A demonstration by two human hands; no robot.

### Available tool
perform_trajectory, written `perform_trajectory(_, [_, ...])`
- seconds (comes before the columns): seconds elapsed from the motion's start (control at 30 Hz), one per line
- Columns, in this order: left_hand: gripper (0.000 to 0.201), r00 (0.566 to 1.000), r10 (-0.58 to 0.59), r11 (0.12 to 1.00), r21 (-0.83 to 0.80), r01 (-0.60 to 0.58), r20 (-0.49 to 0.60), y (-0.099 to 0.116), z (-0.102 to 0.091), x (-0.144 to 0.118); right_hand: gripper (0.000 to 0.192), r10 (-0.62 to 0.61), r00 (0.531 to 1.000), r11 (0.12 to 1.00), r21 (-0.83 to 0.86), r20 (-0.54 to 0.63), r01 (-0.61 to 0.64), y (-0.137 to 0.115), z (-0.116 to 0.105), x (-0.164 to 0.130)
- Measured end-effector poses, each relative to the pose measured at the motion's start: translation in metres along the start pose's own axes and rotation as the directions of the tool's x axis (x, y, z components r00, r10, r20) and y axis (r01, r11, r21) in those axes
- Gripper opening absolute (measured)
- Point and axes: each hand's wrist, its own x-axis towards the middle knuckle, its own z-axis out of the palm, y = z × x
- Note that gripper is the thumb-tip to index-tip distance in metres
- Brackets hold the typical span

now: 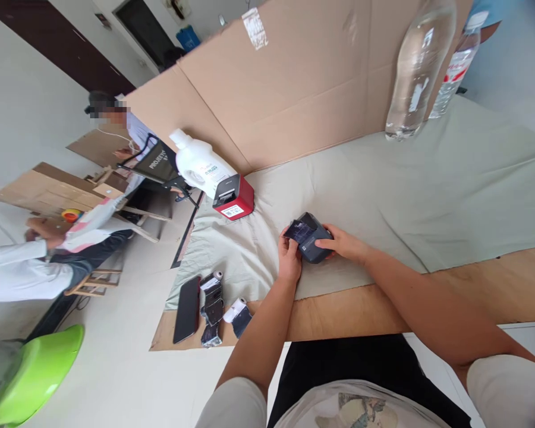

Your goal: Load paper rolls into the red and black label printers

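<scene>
A small dark portable printer [312, 252] is held low over the cloth-covered table, near its front edge. My right hand [342, 242] grips its right side, thumb resting on the top face. A strip of black printed paper [298, 231] sticks out at the printer's upper left. My left hand [289, 254] pinches the paper's left edge with its thumb; the other fingers are partly hidden beneath. At the table's left corner lie a curled roll of black printed paper [213, 306] and a second paper roll [237, 314], partly covered by my left forearm.
A dark phone [187, 310] lies by the rolls. Behind stand a red-and-black box-shaped device [234, 197] and a white jug [200, 160]. Two water bottles [421, 71] stand at the back right by a cardboard panel [312, 77]. Other people sit at left, near a green basin [40, 374].
</scene>
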Motion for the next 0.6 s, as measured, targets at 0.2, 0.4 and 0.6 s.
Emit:
perform_trajectory(0.2, [0.07,0.988,0.026,0.976,0.21,-0.059,0.154,-0.005,-0.001,-0.009,0.036,-0.007,0.955,0.987,0.152,-0.297,0.055,-0.028,-0.051,0.03])
perform_trajectory(0.4, [0.031,0.946,0.055,0.875,0.441,-0.199,0.319,0.001,0.002,-0.01,0.033,-0.022,0.68,0.99,0.081,-0.733,0.119,-0.06,-0.199,0.056])
perform_trajectory(0.6, [0.016,0.924,0.098,0.808,0.512,-0.291,0.37,0.006,0.003,-0.01,0.034,-0.139,0.477,0.978,-0.196,-0.868,-0.072,-0.055,-0.276,0.045])
